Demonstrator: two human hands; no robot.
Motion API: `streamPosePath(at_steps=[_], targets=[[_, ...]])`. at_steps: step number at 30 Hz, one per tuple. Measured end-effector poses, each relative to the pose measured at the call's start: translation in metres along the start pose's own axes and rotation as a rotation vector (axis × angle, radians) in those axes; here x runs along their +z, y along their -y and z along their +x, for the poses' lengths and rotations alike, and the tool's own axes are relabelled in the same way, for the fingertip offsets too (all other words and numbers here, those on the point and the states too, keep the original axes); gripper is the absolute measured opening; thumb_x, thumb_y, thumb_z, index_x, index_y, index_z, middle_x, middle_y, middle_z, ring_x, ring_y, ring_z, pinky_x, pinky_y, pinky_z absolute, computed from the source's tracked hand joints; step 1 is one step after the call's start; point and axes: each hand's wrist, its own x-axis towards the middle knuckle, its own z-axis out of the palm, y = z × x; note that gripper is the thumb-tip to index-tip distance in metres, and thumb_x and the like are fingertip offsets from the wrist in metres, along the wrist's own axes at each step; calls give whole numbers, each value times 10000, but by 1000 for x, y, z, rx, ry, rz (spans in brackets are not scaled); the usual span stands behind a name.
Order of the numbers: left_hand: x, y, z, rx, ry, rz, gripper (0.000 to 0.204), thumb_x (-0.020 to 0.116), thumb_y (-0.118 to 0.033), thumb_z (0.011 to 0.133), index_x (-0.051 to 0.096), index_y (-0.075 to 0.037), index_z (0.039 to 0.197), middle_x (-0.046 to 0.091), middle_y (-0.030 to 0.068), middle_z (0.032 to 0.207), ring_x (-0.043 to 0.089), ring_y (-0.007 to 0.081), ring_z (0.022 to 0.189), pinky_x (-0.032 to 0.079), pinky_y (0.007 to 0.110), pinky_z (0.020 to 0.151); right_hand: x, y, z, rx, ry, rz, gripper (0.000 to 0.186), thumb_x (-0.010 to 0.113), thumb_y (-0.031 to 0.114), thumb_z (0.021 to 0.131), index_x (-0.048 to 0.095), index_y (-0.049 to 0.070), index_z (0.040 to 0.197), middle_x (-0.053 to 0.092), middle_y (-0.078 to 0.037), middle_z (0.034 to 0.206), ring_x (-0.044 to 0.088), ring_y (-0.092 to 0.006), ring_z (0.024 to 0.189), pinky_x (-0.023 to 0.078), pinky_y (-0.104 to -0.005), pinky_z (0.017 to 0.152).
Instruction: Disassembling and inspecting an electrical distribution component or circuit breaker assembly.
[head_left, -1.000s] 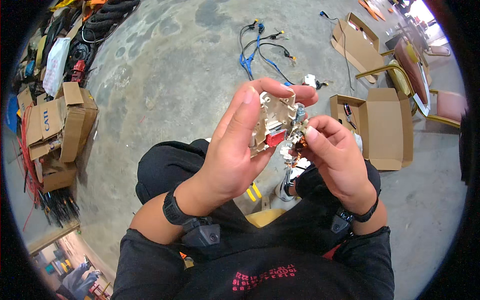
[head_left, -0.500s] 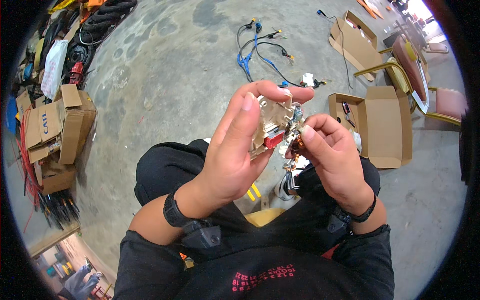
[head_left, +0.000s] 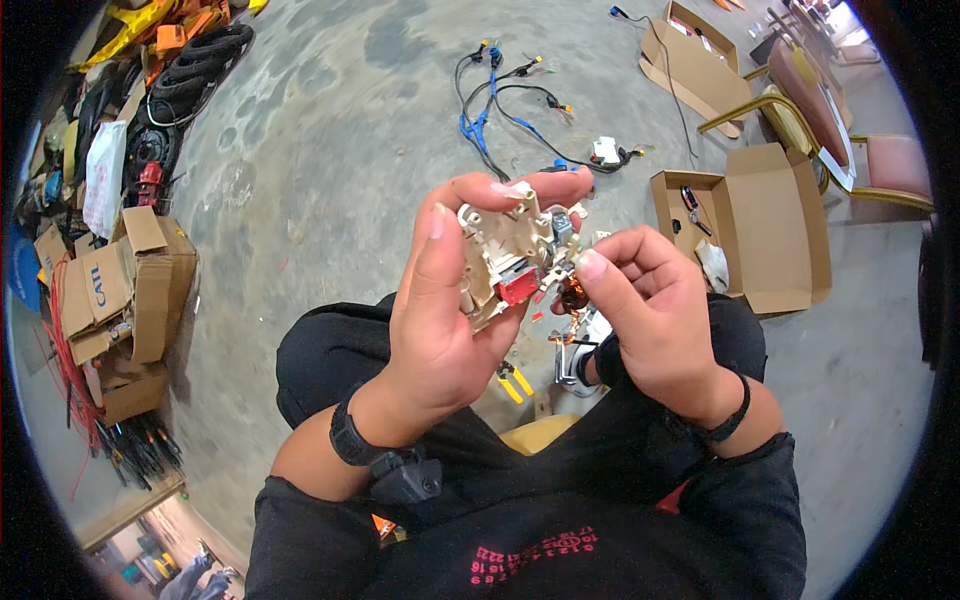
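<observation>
In my left hand [head_left: 440,285] is an opened circuit breaker's cream plastic housing [head_left: 505,232], its inner side showing. The fingers wrap its far side and the thumb lies along its left. A red plastic block [head_left: 519,287] and a grey metal terminal [head_left: 562,226] sit at its right part. My right hand [head_left: 655,310] is closed in a pinch on inner parts at the housing's right edge, next to a copper coil [head_left: 573,293]. The exact part between thumb and finger is partly hidden. Below, between my legs, lie yellow-handled pliers [head_left: 514,384].
A wiring harness [head_left: 478,128] with blue tape and a white block [head_left: 604,150] lie ahead on the concrete floor. An open cardboard box [head_left: 775,240] with small tools stands at right, near chairs [head_left: 895,165]. Cartons [head_left: 130,285], red cable [head_left: 55,340] and tyres [head_left: 205,70] crowd the left.
Both hands have shifted slightly left, the left one further, and the housing has turned to show more of its inside. The right hand keeps its pinch beside the coil.
</observation>
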Motion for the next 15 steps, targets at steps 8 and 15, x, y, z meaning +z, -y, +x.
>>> streamPosePath(at_steps=[8, 15], targets=[[5, 1, 2, 8, -27, -145, 380, 243, -417, 1093, 465, -141, 1231, 462, 280, 1429, 475, 366, 1314, 378, 502, 1104, 3, -2, 0, -49, -3, 44, 185, 666, 128, 969, 592, -20, 1050, 672, -48, 924, 612, -57, 817, 501, -203, 713], [3, 5, 1, 15, -9, -29, 379, 307, -480, 1069, 532, -194, 1174, 499, 180, 1433, 336, 425, 1433, 317, 527, 1173, 6, 4, -2, 29, -5, 96, 180, 580, 141, 1013, 548, -29, 1063, 679, -98, 905, 679, -154, 798, 544, -276, 729]])
